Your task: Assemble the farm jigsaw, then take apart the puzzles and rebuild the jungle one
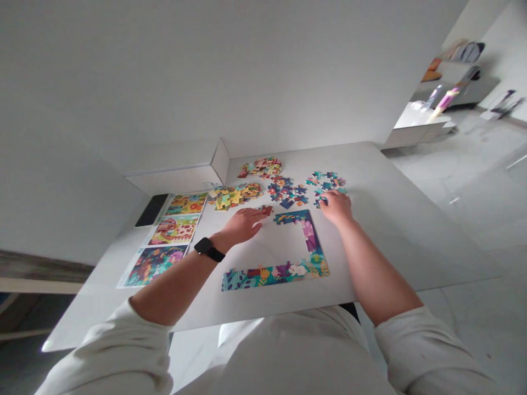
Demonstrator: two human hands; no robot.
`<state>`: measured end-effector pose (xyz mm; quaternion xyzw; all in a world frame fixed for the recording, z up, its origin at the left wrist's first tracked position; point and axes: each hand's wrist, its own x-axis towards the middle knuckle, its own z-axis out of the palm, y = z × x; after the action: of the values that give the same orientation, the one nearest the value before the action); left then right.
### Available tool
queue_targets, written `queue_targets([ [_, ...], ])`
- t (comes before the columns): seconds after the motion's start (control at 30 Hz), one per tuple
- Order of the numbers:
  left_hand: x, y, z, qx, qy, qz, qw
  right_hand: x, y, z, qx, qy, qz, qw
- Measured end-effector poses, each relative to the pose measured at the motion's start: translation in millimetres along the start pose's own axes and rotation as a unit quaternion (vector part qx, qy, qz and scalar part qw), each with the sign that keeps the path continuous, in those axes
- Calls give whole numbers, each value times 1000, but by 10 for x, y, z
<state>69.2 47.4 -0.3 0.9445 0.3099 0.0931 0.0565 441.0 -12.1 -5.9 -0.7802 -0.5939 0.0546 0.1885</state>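
My left hand point(244, 225), with a black watch point(209, 249) at its wrist, lies low over the table. Its fingers are stretched out, thumb apart, and the fingertips touch a reddish-brown puzzle piece point(268, 210). At the right, my right hand point(338, 208) is bent over a pile of teal puzzle pieces point(327, 180). A dark blue piece shows between its thumb and forefinger. Between my arms lies a partly joined puzzle border point(315, 246), made of a bottom edge, a right side and a short top stretch. Dark blue and orange pieces point(284, 189) are heaped behind it.
Yellow pieces point(234, 196) and a pink-green heap point(263, 167) lie further back. A sheet with three printed pictures point(172, 230) is at the left, beside a black phone point(151, 210). A white box point(181, 174) stands against the wall. The table's point(395, 241) right edge borders the floor.
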Motion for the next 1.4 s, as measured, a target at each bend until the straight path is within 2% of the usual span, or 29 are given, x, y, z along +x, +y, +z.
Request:
queue_targets([
  [0.1, 116, 1, -5, -5, 12, 1, 1000, 4, -3, 16, 2, 0, -5, 1000],
  [0.23, 403, 9, 48, 3, 32, -19, 999, 12, 2, 34, -1, 5, -14, 1000],
  [0.4, 661, 60, 117, 30, 0, -47, 998, 17, 21, 48, -8, 7, -23, 1000],
  [0.57, 581, 37, 124, 21, 2, -63, 998, 30, 38, 57, -7, 8, -24, 1000],
  [0.83, 390, -117, 43, 11, -4, -40, 999, 18, 7, 88, -8, -3, -33, 999],
  [1.03, 474, -168, 77, 8, 13, -49, 999, -13, -36, 126, -15, -7, -44, 999],
  [1.13, 627, -120, 133, -3, 16, -26, 1000, -27, -102, 141, -5, -4, -71, 997],
  [1.23, 824, -40, 199, -6, 24, -10, 1000, -45, -213, 170, 7, -8, -130, 991],
  [1.4, 1119, 53, 272, -5, 21, 5, 1000, -65, -355, 232, 14, -65, -204, 977],
])
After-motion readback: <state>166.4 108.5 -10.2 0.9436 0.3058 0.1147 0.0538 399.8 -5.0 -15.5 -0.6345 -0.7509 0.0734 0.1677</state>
